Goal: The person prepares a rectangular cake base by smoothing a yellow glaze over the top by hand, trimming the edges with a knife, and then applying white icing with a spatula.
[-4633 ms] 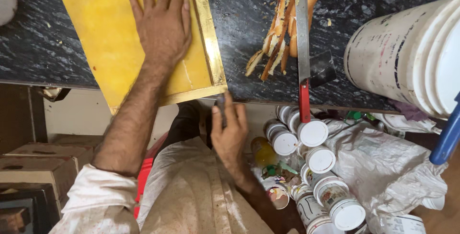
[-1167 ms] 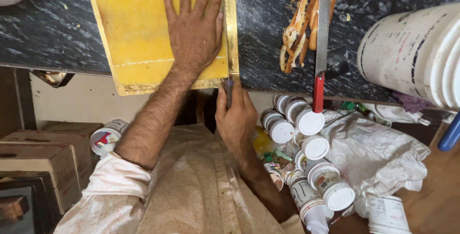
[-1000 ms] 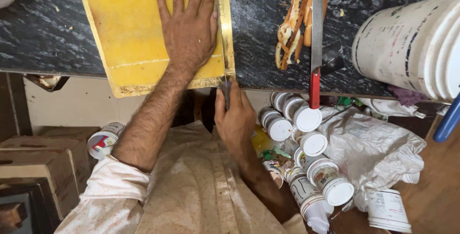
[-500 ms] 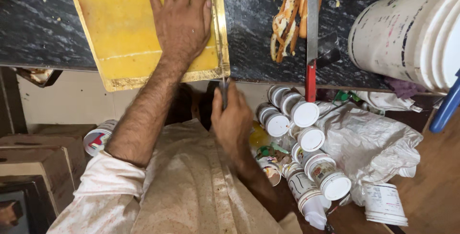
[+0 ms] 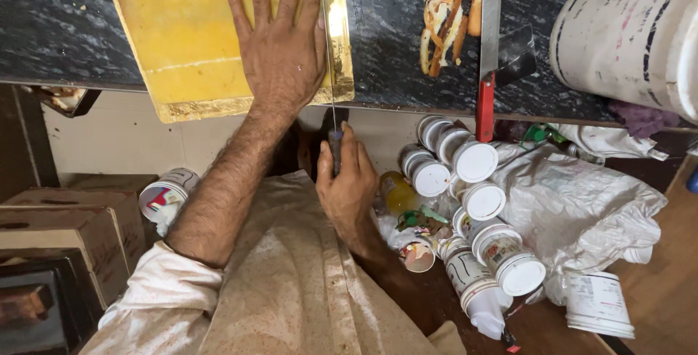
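My left hand (image 5: pixel 280 50) lies flat, fingers spread, on a yellow board (image 5: pixel 182 35) with a gold-coloured edge that overhangs the front of the dark marbled counter (image 5: pixel 51 28). My right hand (image 5: pixel 347 184) is below the counter edge, closed around the dark handle of a thin-bladed knife (image 5: pixel 329 71). The blade runs up along the board's right side, just beside my left thumb.
A red-handled knife (image 5: pixel 488 50) and strips of peel (image 5: pixel 447 13) lie on the counter to the right, next to a big white bucket (image 5: pixel 632 35). On the floor are several white-lidded tubs (image 5: pixel 472 180), a white sack (image 5: pixel 582 202) and cardboard boxes (image 5: pixel 58 217).
The view has shifted slightly and the board sits a bit further left in frame. My right hand has stayed under the counter edge on the knife handle, and my left hand stays pressed on the board.
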